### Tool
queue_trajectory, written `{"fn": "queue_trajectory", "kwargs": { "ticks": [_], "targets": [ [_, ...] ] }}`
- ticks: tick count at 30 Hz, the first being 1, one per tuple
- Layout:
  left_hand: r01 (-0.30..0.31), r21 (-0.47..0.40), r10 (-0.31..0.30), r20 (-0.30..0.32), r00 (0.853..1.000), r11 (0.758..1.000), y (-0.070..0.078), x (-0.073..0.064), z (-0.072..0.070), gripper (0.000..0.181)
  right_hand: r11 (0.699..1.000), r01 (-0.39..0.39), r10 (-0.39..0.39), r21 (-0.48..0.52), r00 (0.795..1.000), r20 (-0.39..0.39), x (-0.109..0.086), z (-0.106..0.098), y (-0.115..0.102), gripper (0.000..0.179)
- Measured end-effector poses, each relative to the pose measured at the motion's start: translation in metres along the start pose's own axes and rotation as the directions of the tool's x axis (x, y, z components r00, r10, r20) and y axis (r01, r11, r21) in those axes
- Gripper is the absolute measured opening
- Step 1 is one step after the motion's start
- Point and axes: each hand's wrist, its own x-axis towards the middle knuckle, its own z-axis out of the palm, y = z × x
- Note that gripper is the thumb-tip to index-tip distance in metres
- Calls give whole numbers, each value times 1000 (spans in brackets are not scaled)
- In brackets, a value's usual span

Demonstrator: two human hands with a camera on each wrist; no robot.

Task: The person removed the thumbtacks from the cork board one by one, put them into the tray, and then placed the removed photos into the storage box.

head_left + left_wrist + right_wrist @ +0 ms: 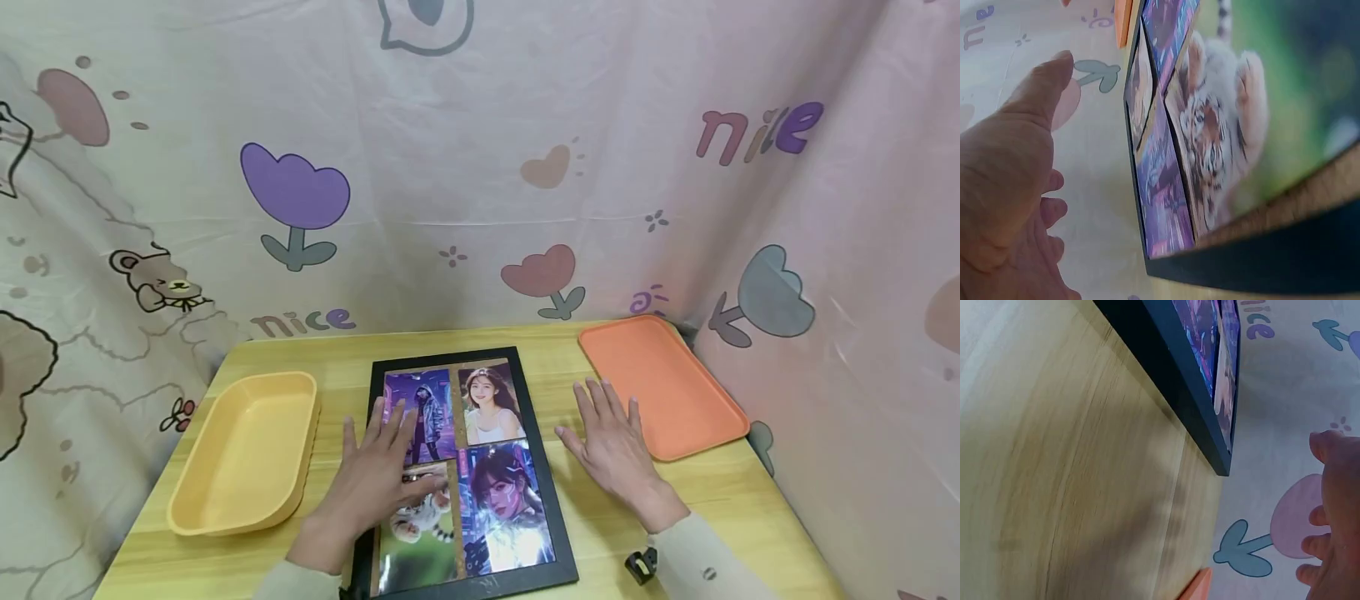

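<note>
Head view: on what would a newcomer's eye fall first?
The black frame of four bright pictures would probably come first, central on the table, partly under the left hand. Next come the yellow tray, left, and the orange tray, right. Behind hangs a curtain with cartoon flowers.

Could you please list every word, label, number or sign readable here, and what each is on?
"nice": on the patterned curtain, low, left of centre.
"nice": on the curtain, upper right; a fold distorts the third letter, so that letter is uncertain.
Small mark: on the black frame, lower bar; too small to read.
Photos: no readable text.
</note>
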Motion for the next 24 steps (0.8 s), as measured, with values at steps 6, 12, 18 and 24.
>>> {"fn": "queue_trajectory", "kwargs": {
  "ticks": [6,12,18,24],
  "targets": [
    [-52,12,52,33,998,999,21,16,7,108,1000,-18,18,-19,1000,-9,3,-2,12,78],
    [-104,-29,107,99,989,994,53,44,19,107,1000,-13,12,-26,999,-33,13,-4,37,72],
    [-218,-6,216,163,963,976,82,70,37,98,999,-35,35,-9,999,-35,20,-1,70,68],
    [-311,9,302,217,928,950,113,86,53,92,995,-94,94,-12,996,-4,20,3,100,67]
  ]
}}
